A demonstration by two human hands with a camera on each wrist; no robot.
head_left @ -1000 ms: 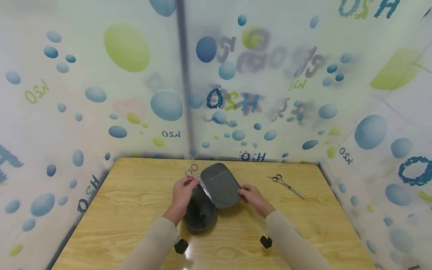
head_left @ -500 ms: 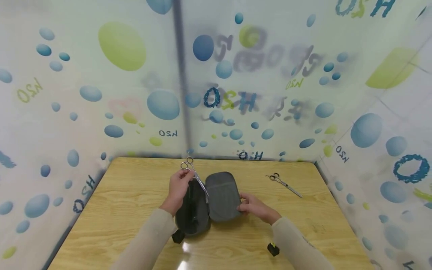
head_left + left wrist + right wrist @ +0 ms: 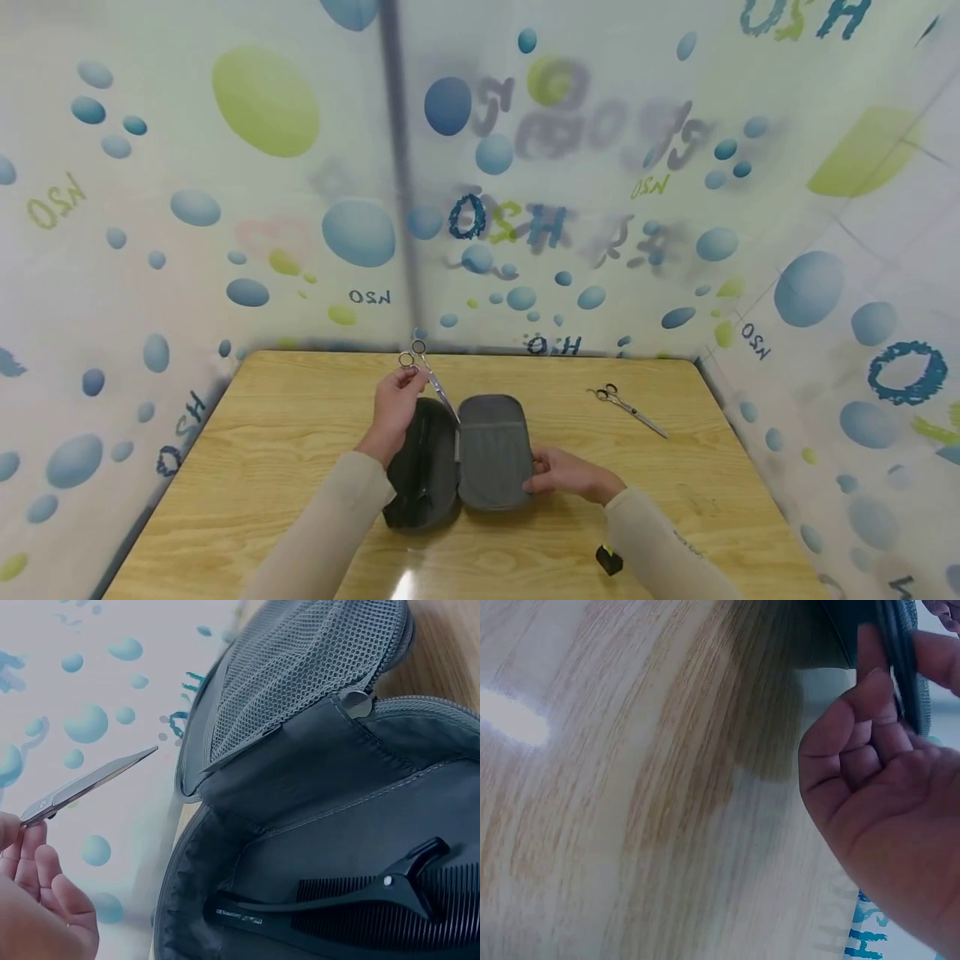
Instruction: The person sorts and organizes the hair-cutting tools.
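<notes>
A dark grey zip case [image 3: 442, 500] lies unfolded on the table, its mesh-lined lid [image 3: 495, 454] swung out to the right. My right hand [image 3: 568, 475] pinches the lid's outer edge between thumb and fingers. Up at the case's far end, my left hand [image 3: 396, 408] holds silver scissors [image 3: 438, 387] near their finger rings, blades pointing down toward the hinge side. In the left wrist view the scissors' blade tip stands apart from the case. Inside the case's deep half lie a black comb [image 3: 360, 919] and a black hair clip [image 3: 390, 885].
A second pair of scissors [image 3: 633, 410] lies on the wooden table [image 3: 300, 442] to the right of the case. Below the right wrist shows a small black block [image 3: 609, 560]. A patterned wall sheet [image 3: 487, 167] hangs behind the table's far edge.
The lid has come down and round toward me, lying flatter beside the case. My right hand moved with it. The scissors in my left hand have shifted slightly up and left.
</notes>
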